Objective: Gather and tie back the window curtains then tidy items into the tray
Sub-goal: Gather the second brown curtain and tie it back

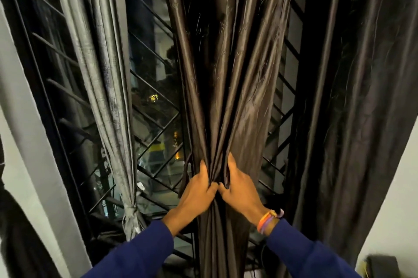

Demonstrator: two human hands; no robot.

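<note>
— What are the hands doing?
— The left hand [199,189] and right hand [237,189] sit side by side, thumbs nearly touching, each with fingers curled into the folds of the dark brown curtain [226,74], clasping it into one bunch at the middle of the window.
— Anything on the wrists?
— Coloured bands [269,221] on the right wrist; both arms wear blue sleeves [140,252].
— And around them?
— To the left a grey curtain [106,96] hangs, already knotted low down. A black metal grille [153,105] crosses the glass behind. Another dark curtain [362,96] hangs at the right edge.
</note>
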